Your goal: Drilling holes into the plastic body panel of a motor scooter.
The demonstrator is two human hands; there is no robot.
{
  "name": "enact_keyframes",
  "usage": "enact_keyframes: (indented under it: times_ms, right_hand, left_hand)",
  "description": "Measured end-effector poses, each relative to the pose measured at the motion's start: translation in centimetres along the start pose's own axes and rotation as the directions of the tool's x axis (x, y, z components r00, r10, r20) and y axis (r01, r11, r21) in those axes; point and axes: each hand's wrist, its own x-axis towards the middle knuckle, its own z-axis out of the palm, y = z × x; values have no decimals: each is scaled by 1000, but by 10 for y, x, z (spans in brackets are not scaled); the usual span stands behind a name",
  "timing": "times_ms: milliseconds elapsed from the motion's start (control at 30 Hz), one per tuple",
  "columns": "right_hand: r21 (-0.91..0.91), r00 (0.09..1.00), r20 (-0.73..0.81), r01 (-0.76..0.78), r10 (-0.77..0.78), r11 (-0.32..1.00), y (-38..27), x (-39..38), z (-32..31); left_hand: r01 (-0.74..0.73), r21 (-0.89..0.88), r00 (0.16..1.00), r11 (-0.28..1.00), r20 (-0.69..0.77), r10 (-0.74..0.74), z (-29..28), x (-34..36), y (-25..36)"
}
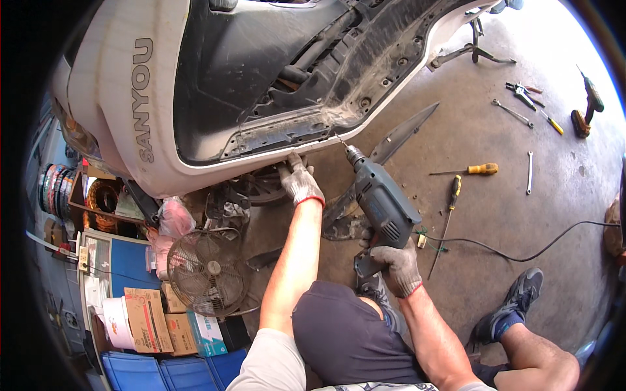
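A white scooter body panel (215, 174), with a dark, dirty inner footwell (248, 78), spans the upper part of the head view. My left hand (300, 179), in a grey knit glove with red cuff, grips the panel's lower edge with curled fingers. My gloved right hand (398, 267) is closed round the handle of a dark corded power drill (385, 202). The drill points up and left; its thin bit reaches the white rim just right of my left hand, though whether it touches is unclear. A long dark plastic piece (407, 133) lies on the floor behind the drill.
On the concrete floor (554, 189) at right lie screwdrivers (482, 169), wrenches (529, 173), pliers (525, 98), a cordless drill (590, 107) and a trailing cord (515, 257). At left are a metal fan (208, 270), cardboard boxes (147, 319) and blue bins (166, 373). My bent legs are below.
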Motion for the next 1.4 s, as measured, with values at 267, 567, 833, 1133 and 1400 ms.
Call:
enact_keyframes:
  times_ms: [267, 567, 833, 1133, 1400]
  right_hand:
    - [12, 1000, -20, -23, 24, 1000, 3, 1, -3]
    - [-33, 999, -37, -10, 9, 999, 0, 0, 1]
    - [-70, 999, -34, -24, 22, 997, -2, 0, 0]
    - [-58, 1000, -30, 5, -6, 998, 0, 1, 0]
    - [-26, 1000, -4, 11, -11, 1000, 1, 2, -3]
  left_hand:
    - [-7, -7, 1000, 1000, -2, 7, -2, 1, -3]
    - [-7, -15, 1000, 1000, 2, 7, -1, 0, -2]
    - [-12, 1, 1000, 1000, -6, 12, -1, 1, -1]
    - [-9, -8, 1000, 1000, -6, 9, 1, -1, -2]
    - [-9, 0, 1000, 1000, -2, 9, -1, 3, -4]
